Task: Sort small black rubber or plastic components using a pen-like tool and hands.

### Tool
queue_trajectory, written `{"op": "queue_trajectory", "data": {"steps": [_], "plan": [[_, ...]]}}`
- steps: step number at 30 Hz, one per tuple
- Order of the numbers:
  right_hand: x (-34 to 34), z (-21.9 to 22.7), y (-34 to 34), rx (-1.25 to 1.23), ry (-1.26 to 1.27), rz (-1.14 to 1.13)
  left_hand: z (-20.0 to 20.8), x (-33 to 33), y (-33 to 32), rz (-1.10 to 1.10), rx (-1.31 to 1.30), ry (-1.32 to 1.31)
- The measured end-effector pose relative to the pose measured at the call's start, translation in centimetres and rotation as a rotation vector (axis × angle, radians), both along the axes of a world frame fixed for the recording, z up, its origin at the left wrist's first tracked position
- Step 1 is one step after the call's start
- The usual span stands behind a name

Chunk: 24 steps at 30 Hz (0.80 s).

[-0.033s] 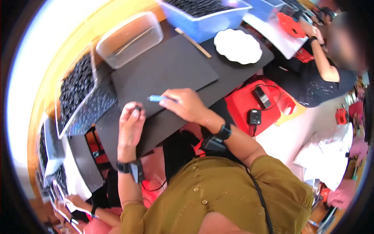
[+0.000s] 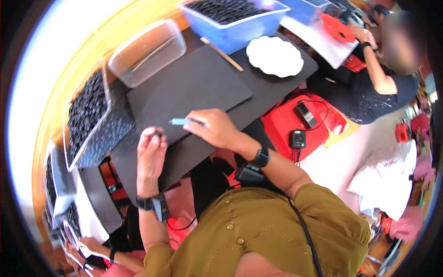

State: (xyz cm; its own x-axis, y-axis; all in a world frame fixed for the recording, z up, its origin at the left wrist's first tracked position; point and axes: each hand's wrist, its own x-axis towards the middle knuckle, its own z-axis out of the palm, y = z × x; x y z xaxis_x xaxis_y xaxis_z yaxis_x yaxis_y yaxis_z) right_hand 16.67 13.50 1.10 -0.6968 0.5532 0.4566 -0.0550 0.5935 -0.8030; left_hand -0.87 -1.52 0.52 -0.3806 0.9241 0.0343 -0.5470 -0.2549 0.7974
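Note:
My left hand [image 2: 151,154] is raised over the near left edge of the dark table. Its fingertips close on a small black piece [image 2: 158,134]; its exact kind is too small to tell. To its right, my right hand [image 2: 213,129] grips a slim light blue pen-like tool [image 2: 177,122]. The tool's tip points left toward the black piece, with a gap between them. Beneath and beyond both hands lies a flat black board [image 2: 194,78] on the table.
A clear bin [image 2: 110,108] of small black pieces stands at left, an uncovered clear tub [image 2: 173,53] behind. Farther back are a blue bin [image 2: 235,37], a wooden stick [image 2: 221,54] and a white scalloped plate [image 2: 275,56]. A red stool [image 2: 281,127] holds small devices. Co-workers sit at right and lower left.
The whole view has shifted slightly, so the table and bins sit a little farther left. Both hands have come slightly nearer to me, keeping the same grips.

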Motion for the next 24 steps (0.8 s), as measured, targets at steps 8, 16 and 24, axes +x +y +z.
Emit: {"op": "queue_trajectory", "data": {"steps": [8, 16, 24], "plan": [[-0.8, 1.2, 0.6, -0.005, 0.059, 0.011, 0.2, -0.4, 0.1, -0.035, 0.082, -0.106], [-2.0, 0.3, 1.2, -0.011, 0.130, 0.005, 3.5, -1.3, 1.9, -0.126, 0.176, -0.109], [-1.8, 0.4, 1.2, -0.009, 0.156, 0.003, 1.4, -2.2, 4.6, -0.142, 0.146, -0.175]]}}
